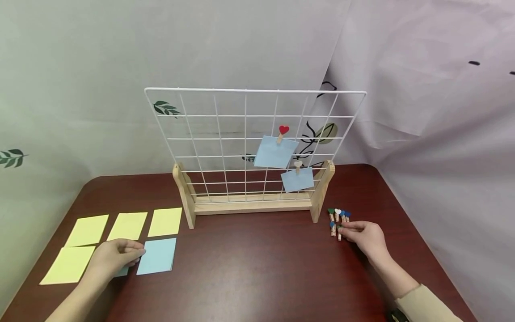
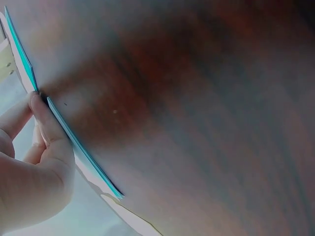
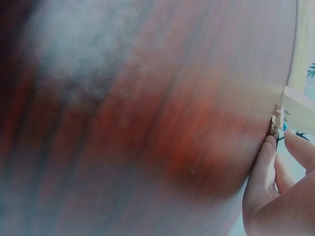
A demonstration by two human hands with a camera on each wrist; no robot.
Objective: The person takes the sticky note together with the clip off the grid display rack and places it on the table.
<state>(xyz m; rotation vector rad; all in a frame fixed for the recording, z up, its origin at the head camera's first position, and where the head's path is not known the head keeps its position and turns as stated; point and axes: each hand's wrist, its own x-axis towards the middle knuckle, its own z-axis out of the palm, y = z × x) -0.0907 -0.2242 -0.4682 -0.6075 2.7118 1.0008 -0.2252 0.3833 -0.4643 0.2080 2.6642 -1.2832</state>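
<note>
At the left, my left hand [image 1: 114, 257] pinches the near-left edge of a light blue paper note [image 1: 158, 256] between thumb and fingertips. A second blue note [image 2: 86, 152] lies beneath that hand, mostly hidden in the head view. On the right, my right hand [image 1: 367, 239] has thumb and index finger on a small wooden clothespin [image 1: 339, 236] with a dark green top. Several more mini clothespins [image 1: 337, 214] with green, white and blue heart tops lie just beyond those fingertips. In the right wrist view, clothespins [image 3: 276, 120] show at the fingertips.
A white wire grid [image 1: 245, 134] stands mid-table in a wooden base [image 1: 253, 206]. Clipped to its right part are a blue note [image 1: 275, 153] under a red-heart clothespin and another [image 1: 297, 180] under a pale-heart one. Several yellow notes [image 1: 86, 231] lie around the left hand.
</note>
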